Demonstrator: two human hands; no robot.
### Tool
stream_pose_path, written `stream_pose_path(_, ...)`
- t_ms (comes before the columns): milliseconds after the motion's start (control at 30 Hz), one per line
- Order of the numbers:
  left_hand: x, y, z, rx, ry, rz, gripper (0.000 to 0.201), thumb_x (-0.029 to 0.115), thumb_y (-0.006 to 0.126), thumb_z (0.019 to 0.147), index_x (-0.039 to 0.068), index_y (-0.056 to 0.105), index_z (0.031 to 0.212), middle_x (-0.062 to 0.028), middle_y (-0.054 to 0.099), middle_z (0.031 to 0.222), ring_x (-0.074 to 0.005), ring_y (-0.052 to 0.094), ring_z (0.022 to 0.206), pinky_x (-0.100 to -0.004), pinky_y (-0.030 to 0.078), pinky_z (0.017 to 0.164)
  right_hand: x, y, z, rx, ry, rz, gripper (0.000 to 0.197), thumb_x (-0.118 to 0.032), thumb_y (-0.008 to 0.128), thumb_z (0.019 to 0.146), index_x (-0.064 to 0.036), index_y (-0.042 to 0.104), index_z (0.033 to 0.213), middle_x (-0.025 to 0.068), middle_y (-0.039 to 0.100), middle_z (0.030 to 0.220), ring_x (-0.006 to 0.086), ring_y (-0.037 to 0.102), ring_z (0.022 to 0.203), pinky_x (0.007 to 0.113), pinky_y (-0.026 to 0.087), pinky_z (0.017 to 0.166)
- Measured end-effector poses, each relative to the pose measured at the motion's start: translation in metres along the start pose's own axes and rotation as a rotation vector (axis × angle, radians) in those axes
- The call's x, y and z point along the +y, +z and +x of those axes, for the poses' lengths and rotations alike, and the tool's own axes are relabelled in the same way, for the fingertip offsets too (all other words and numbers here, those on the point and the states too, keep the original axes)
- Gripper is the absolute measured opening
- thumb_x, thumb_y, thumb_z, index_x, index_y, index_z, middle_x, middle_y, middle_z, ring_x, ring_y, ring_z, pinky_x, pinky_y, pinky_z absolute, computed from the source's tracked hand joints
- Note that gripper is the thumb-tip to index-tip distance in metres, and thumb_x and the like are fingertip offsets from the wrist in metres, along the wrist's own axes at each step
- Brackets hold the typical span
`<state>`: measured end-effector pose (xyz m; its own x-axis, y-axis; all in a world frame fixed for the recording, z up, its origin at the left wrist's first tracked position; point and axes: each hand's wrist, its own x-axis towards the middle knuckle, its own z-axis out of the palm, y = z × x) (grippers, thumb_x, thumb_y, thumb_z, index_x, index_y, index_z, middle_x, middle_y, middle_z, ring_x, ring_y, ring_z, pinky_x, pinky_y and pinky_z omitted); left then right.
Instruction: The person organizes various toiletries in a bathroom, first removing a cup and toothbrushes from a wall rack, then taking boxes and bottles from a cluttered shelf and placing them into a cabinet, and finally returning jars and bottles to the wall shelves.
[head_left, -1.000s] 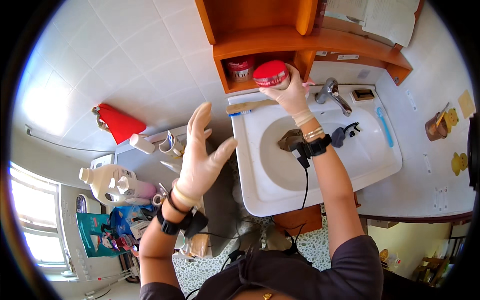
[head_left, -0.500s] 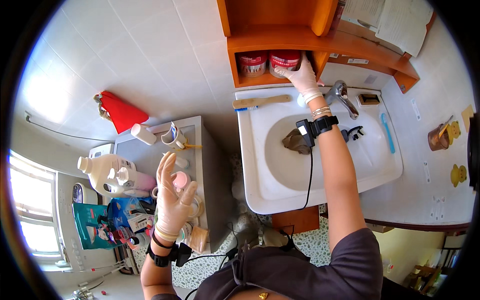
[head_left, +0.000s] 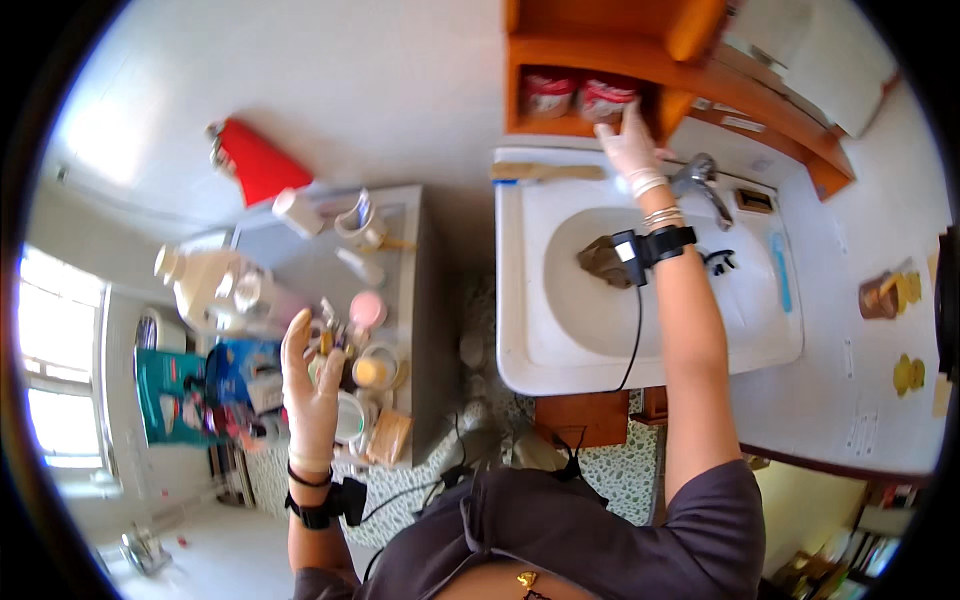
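My right hand (head_left: 632, 152), in a pale thin glove, reaches up to the orange shelf (head_left: 600, 48) above the basin. Its thumb and fingers are spread, with the fingertips at the lower right of a red-lidded jar (head_left: 606, 100); whether they touch it I cannot tell. Another red-lidded jar (head_left: 548, 98) stands to the left in the same compartment. My left hand (head_left: 312, 400), gloved too, hangs open and holds nothing. Close by it are a pink round lid (head_left: 368, 310), a jar with yellow contents (head_left: 372, 372) and a brownish packet (head_left: 390, 436).
A white washbasin (head_left: 522, 330) holds a brown cloth (head_left: 604, 262). Around its rim are a faucet (head_left: 706, 185), wooden-handled brush (head_left: 565, 172), soap box (head_left: 752, 201) and blue toothbrush (head_left: 779, 270). A mug (head_left: 358, 222) and large jug (head_left: 205, 290) crowd the grey cabinet (head_left: 290, 245).
The view has shifted, so the shelf sits higher and farther right. My right hand has drawn back slightly from the jar, its fingers spreading. My left hand has moved left, away from the pink lid.
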<state>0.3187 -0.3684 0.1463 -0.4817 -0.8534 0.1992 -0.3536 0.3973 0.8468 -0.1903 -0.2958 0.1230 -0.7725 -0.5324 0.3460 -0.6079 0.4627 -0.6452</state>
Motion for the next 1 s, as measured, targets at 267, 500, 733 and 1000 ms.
stream_pose_path(267, -0.042, -0.060, -0.046, 0.170, -0.070, 0.190, 0.033, 0.007, 0.058, 0.088, 0.001, 0.057, 0.120, -0.0116, 0.055, 0.124, -0.0219, 0.051, 0.114, -0.0325, 0.039, 0.099, -0.004, 0.021, -0.066, 0.099, -0.127, 0.388, 0.046, -0.021, 0.062, 0.089, 0.0031, 0.049, 0.126, 0.0156, 0.057, 0.122, 0.0246, 0.055, 0.111, 0.033, 0.041, 0.099)
stream_pose_path(500, -0.082, -0.075, -0.116, 0.303, -0.266, 0.295, 0.035, 0.011, 0.069, 0.082, 0.004, 0.061, 0.115, -0.0129, 0.059, 0.112, -0.0269, 0.056, 0.106, -0.0354, 0.044, 0.094, -0.098, 0.056, -0.290, -0.761, 0.050, 0.603, 0.023, -0.022, 0.054, 0.097, -0.0034, 0.066, 0.103, -0.0007, 0.064, 0.084, 0.0063, 0.055, 0.074, 0.021, 0.047, 0.070)
stream_pose_path(733, -0.108, -0.040, -0.156, 0.253, -0.312, 0.329, 0.046, 0.016, 0.076, 0.077, 0.004, 0.059, 0.118, -0.0128, 0.058, 0.112, -0.0246, 0.055, 0.104, -0.0346, 0.045, 0.091, -0.130, 0.146, -0.332, -0.795, 0.023, 0.596, 0.046, -0.015, 0.063, 0.090, -0.0026, 0.048, 0.132, 0.0112, 0.061, 0.113, 0.0193, 0.059, 0.096, 0.030, 0.047, 0.089)
stream_pose_path(1000, -0.096, -0.034, -0.140, 0.261, -0.265, 0.258, 0.048, 0.017, 0.073, 0.079, 0.003, 0.054, 0.121, -0.0153, 0.055, 0.119, -0.0335, 0.051, 0.115, -0.0396, 0.042, 0.097, -0.159, 0.261, -0.276, -0.645, -0.441, 0.245, 0.078, -0.023, 0.077, 0.075, -0.0050, 0.037, 0.140, 0.0212, 0.045, 0.135, 0.0355, 0.046, 0.124, 0.039, 0.039, 0.104)
